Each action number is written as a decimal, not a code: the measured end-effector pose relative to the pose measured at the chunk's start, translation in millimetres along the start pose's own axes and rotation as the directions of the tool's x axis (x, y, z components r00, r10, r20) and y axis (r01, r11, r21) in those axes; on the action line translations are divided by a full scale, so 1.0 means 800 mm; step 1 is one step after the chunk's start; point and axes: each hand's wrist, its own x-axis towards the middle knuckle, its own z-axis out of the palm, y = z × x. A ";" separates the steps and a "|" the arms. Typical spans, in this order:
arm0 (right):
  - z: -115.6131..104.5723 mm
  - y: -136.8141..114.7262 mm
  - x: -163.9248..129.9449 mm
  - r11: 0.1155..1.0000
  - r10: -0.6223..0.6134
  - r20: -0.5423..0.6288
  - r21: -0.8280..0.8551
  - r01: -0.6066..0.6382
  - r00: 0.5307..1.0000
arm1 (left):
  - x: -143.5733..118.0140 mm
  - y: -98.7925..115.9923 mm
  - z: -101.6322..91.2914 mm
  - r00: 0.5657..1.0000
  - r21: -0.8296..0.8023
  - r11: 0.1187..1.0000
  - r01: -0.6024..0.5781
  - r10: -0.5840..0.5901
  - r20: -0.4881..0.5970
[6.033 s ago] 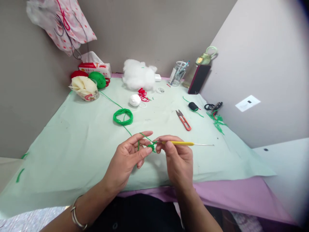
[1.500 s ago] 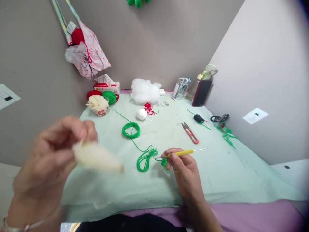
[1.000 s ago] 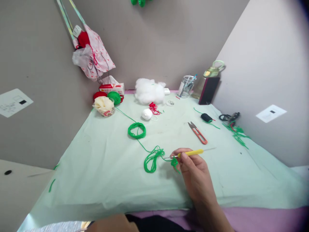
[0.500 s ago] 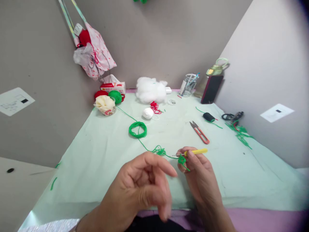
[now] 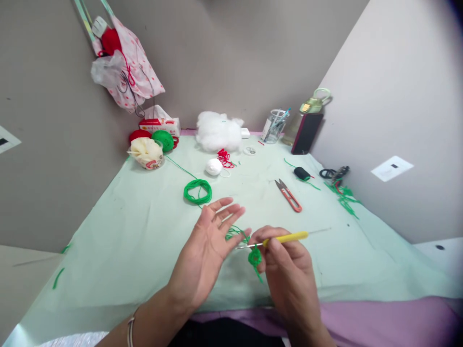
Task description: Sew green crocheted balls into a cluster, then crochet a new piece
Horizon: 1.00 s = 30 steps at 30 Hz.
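Observation:
My right hand is closed around a crochet hook with a yellow handle, its metal tip pointing left. From the hook's shaft hangs a small green crocheted piece with a short yarn tail below it. My left hand is open, palm up and fingers spread, just left of the hook tip. Loose green yarn lies behind the left fingers, partly hidden by them. A coil of green yarn rests farther back on the table.
Red-handled thread snips lie right of centre. Behind are a white yarn ball, fluffy stuffing, a glass jar and a phone. Green scraps lie at right; a cup stands at left.
My left hand has turned from curled fingers to an open, upturned palm and moved up beside the hook tip. The right hand, with hook and green piece, has shifted slightly left. The view has shifted.

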 end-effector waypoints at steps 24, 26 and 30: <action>-0.017 0.021 0.004 0.933 -0.254 0.134 -0.229 0.279 0.958 | -0.012 -0.016 -0.020 0.999 0.445 0.895 -0.013 -0.004 0.038; -0.016 0.020 0.006 0.922 -0.276 0.141 -0.241 0.303 0.951 | -0.011 -0.017 -0.021 0.999 0.434 0.901 -0.004 -0.015 0.041; -0.015 0.020 0.007 0.922 -0.282 0.120 -0.239 0.304 0.952 | -0.010 -0.019 -0.024 0.998 0.428 0.904 0.024 -0.047 0.044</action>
